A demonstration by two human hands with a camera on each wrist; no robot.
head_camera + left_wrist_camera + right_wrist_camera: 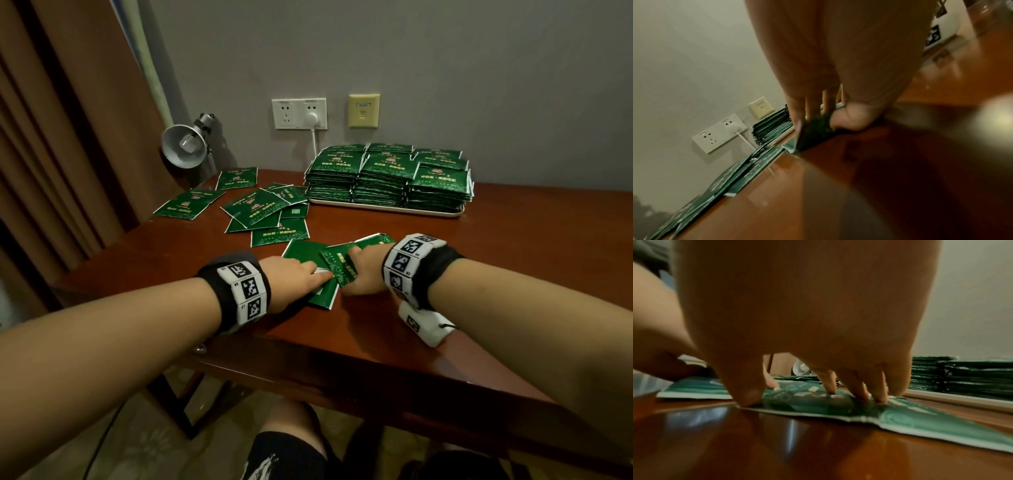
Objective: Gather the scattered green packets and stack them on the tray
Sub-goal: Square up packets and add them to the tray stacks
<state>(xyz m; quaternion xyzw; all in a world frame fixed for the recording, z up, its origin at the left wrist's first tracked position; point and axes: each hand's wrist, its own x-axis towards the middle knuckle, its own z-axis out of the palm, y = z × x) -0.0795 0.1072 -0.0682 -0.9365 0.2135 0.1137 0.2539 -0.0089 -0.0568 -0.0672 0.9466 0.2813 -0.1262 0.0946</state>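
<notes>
Pressed the lower packet [323, 296] flat on the table [376, 325] with the straight, released fingers of the left hand [291, 277]. Pinched the upper packet [339, 270] between thumb and curled fingers of the right hand [363, 274], one edge raised. Judged best to square both packets edge to edge before lifting, with light pressure to avoid creasing. Noted loose packets [260, 209] beyond, stacks [387, 174] crowding the tray [383, 208] at far right, and bare table between; near table edge close behind the wrists.
</notes>
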